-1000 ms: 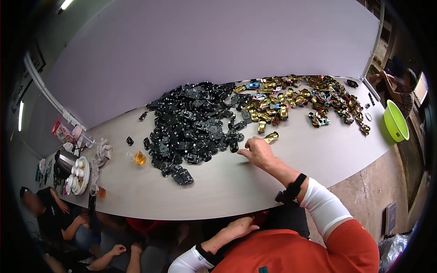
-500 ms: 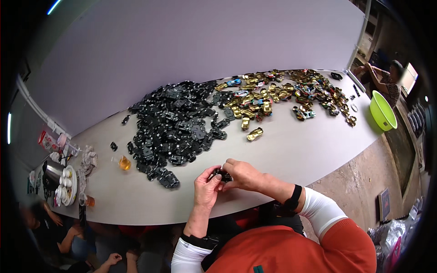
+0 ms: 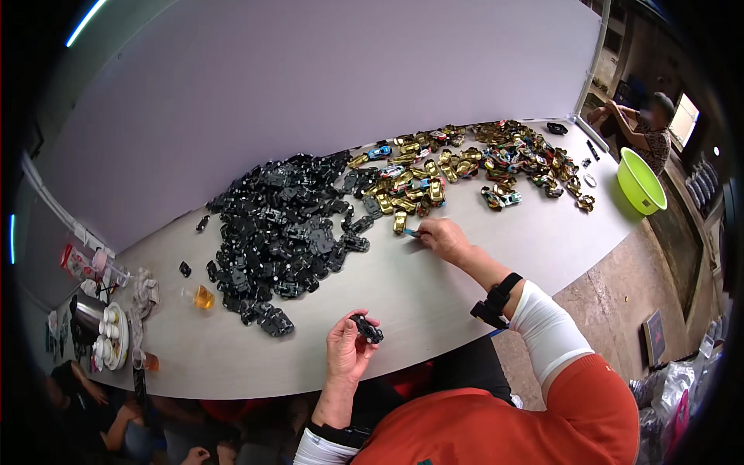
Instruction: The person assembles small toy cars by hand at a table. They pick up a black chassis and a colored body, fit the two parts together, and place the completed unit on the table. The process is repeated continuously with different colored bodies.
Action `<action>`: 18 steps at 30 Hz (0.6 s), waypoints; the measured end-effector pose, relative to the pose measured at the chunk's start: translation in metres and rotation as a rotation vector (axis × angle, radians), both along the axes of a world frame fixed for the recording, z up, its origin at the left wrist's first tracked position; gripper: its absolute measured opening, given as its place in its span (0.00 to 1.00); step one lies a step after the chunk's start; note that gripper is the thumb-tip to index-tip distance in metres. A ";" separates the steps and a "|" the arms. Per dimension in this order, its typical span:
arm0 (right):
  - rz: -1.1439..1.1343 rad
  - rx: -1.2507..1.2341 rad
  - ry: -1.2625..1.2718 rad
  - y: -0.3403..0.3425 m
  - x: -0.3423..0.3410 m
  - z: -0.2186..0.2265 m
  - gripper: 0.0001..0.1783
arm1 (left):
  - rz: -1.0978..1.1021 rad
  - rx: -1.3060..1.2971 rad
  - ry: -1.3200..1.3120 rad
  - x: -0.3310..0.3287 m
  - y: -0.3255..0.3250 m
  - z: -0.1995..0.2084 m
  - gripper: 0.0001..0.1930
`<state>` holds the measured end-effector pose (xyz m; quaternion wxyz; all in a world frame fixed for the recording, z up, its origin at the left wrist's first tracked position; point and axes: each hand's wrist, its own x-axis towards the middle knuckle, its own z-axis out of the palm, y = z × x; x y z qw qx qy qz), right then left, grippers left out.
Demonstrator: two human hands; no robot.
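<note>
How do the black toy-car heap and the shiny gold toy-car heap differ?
The heap of black toy-car parts is nearly all dark; the heap of shiny gold toy-car parts also has blue pieces. The black heap runs deeper from front to back than the gold heap. Both lie on the pale table.

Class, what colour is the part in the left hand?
The part is mostly black, seen in the head view.
</note>
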<state>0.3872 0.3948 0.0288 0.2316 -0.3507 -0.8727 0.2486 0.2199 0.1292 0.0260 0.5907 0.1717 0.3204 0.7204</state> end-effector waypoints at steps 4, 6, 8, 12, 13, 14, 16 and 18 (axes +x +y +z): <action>-0.043 -0.621 0.104 -0.021 0.004 0.022 0.07 | 0.028 -0.045 0.001 0.007 0.001 -0.004 0.24; -0.022 -0.445 -0.056 -0.022 0.006 0.013 0.08 | -0.014 -0.050 -0.025 0.007 0.003 -0.005 0.23; -0.015 -0.340 -0.061 -0.021 0.009 0.011 0.07 | -0.028 -0.031 -0.026 0.010 0.006 -0.004 0.23; 0.013 -0.244 -0.098 -0.025 0.006 0.015 0.07 | -0.014 -0.016 -0.053 0.011 0.003 -0.005 0.22; 0.035 -0.207 -0.120 -0.027 0.005 0.012 0.07 | -0.007 -0.014 -0.073 0.010 0.001 -0.005 0.22; 0.015 -0.122 -0.079 -0.028 0.006 0.009 0.08 | 0.000 -0.013 -0.093 0.008 -0.001 -0.004 0.22; -0.024 0.046 0.004 -0.028 0.010 0.003 0.10 | 0.007 0.016 -0.120 0.007 0.000 -0.002 0.22; 0.024 0.026 -0.002 -0.045 0.001 0.023 0.11 | 0.028 0.063 -0.122 0.004 -0.001 0.000 0.22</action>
